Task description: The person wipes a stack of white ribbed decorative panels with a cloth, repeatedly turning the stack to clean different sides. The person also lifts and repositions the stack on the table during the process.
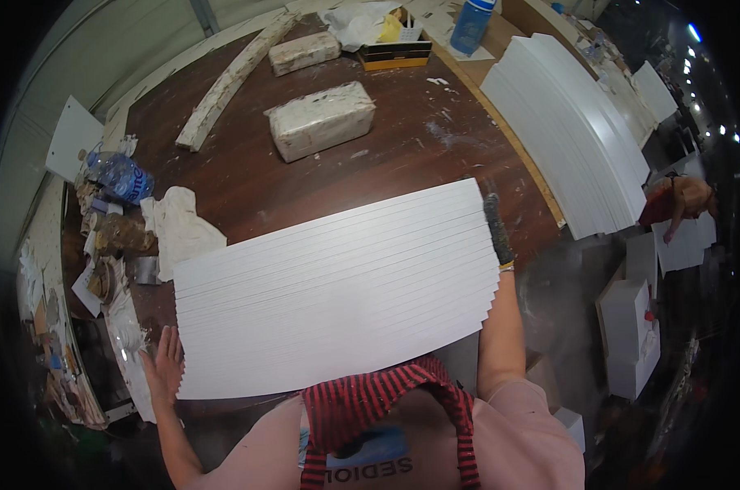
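A fanned stack of white sheets or thin panels (329,286) lies across the near part of a dark brown table, its layers stepped one behind another. At its left end my bare left hand (167,365) has straight fingers laid flat along the edges. On the opposite end my right hand (496,224), in a dark glove with a yellow cuff, lies stretched along the far right edge. Neither hand is wrapped round the stack. A crumpled whitish cloth (186,229) touches or nearly touches the stack's far left corner.
Two plastic-wrapped blocks (325,121) and a long wrapped bar (231,86) lie farther back. A large clear bottle (118,173) is at left; a blue bottle (471,28) and an open box (394,53) stand at back. Another white stack (562,135) fans out right. Another person (680,200) is beyond it.
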Motion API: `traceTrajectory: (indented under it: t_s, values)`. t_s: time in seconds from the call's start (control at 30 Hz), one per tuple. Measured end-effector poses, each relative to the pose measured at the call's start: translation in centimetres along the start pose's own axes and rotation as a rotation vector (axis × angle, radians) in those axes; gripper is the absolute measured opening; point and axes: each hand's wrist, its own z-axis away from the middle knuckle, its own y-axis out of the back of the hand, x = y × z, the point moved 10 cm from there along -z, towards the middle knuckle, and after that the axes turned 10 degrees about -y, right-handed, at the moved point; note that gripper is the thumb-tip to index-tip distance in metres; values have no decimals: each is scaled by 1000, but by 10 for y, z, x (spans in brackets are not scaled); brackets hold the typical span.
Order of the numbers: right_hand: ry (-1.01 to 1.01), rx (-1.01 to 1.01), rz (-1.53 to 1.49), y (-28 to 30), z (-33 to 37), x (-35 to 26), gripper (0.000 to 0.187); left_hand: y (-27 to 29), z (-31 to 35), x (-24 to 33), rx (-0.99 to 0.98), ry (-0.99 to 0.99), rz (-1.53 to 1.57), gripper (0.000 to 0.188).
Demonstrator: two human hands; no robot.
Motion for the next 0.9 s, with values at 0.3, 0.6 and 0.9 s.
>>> traceTrajectory:
  t_s: [0.3,0.6,0.9]
  values:
    - [70,128,295,11,-1,-23,47,45,24,-29,-120,-260,-1010,96]
    - [462,-127,1300,-306,104,78,45,17,16,-55,83,-176,-1222,95]
    - [293,221,900,-57,16,-29,44,-52,-124,-61,-317,-384,-905,82]
